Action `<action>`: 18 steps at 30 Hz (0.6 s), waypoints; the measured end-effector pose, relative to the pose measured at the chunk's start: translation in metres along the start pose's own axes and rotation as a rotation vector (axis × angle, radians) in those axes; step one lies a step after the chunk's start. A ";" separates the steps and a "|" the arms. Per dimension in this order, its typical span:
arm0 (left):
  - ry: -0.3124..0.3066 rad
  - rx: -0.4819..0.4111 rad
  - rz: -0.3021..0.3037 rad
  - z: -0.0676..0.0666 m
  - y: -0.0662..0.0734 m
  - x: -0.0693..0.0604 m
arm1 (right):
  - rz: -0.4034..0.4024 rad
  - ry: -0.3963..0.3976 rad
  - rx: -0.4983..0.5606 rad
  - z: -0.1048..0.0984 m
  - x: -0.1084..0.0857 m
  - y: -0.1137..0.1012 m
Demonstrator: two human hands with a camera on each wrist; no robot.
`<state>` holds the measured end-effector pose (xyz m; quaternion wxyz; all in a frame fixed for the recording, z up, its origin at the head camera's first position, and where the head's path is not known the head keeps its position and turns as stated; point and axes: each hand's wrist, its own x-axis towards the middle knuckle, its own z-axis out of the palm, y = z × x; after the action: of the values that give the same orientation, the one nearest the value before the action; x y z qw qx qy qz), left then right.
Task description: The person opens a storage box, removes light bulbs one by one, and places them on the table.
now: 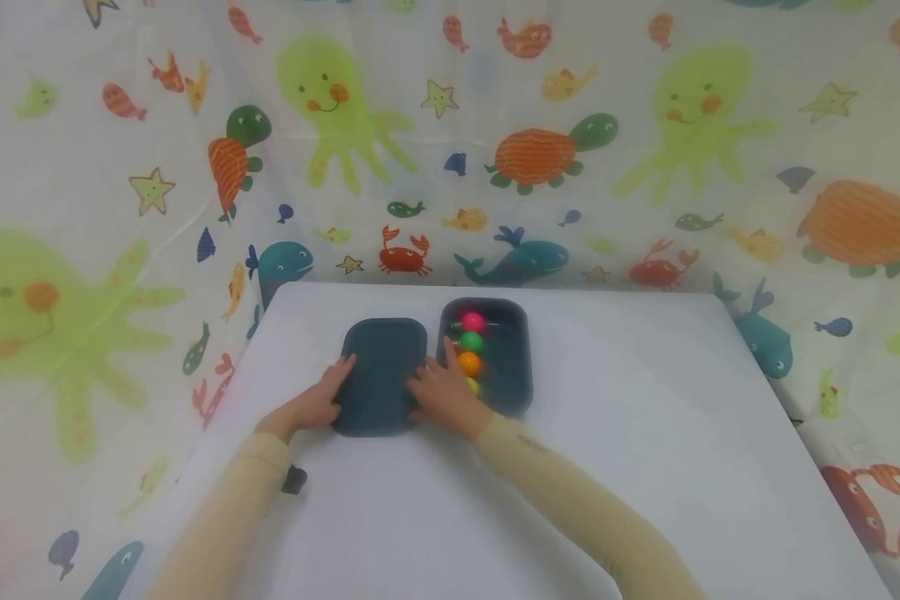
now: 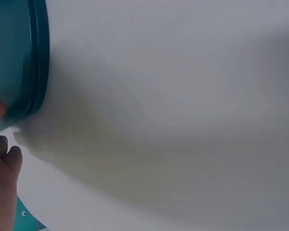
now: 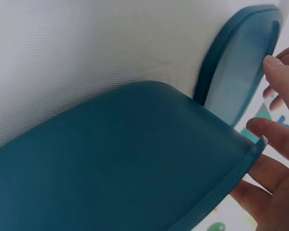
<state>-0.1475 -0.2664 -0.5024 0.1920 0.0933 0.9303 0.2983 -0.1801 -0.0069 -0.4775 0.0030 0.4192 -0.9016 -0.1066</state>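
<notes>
A dark teal lid (image 1: 381,379) lies on the white table. My left hand (image 1: 315,406) touches its left edge, thumb and fingers spread apart. In the left wrist view only a corner of the lid (image 2: 12,57) shows, with a fingertip against it. My right hand (image 1: 444,393) is at the lid's right edge, one finger raised over the near box's rim. That teal box (image 1: 508,358) holds a column of pink, green, orange and yellow bulbs (image 1: 472,342). In the right wrist view, the box's outer wall (image 3: 111,159) fills the foreground and the right fingers spread beyond its rim.
A small black object (image 1: 294,480) sits by my left sleeve, partly hidden. The white table (image 1: 645,433) stretches to the right of the box. A curtain printed with sea animals (image 1: 435,167) hangs behind the table and along its sides.
</notes>
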 end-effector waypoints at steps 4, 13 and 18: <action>0.027 -0.001 0.042 0.003 0.004 0.004 | 0.018 0.002 0.037 0.001 0.001 0.002; 0.032 -0.007 0.152 0.018 0.024 0.017 | 0.069 0.077 0.186 0.007 -0.007 0.014; 0.040 -0.010 0.176 0.024 0.038 0.023 | 0.090 0.125 0.263 0.004 -0.019 0.031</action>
<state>-0.1568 -0.2168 -0.5046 0.1469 0.1678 0.9206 0.3207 -0.1916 0.0283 -0.4736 0.0090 0.3808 -0.9238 0.0392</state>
